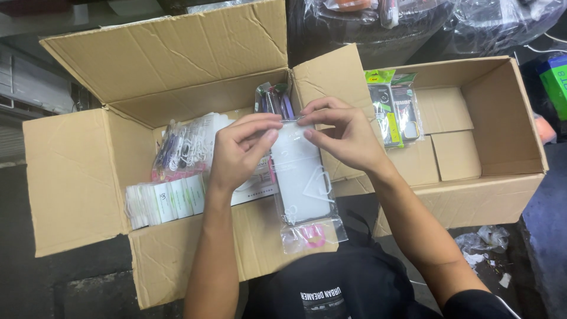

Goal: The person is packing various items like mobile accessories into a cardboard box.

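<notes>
Both my hands hold a clear plastic sleeve with a white phone case inside, hanging over the near edge of an open cardboard box. My left hand pinches the sleeve's top edge from the left. My right hand pinches the same top edge from the right. A small pink ring shows at the sleeve's bottom. The box holds several more packaged cases, standing in rows and bundled in clear bags.
A second open cardboard box stands to the right, with packaged items leaning at its left side. Plastic-wrapped goods lie behind the boxes. Scraps of plastic litter the dark floor at right. A green box sits at the far right.
</notes>
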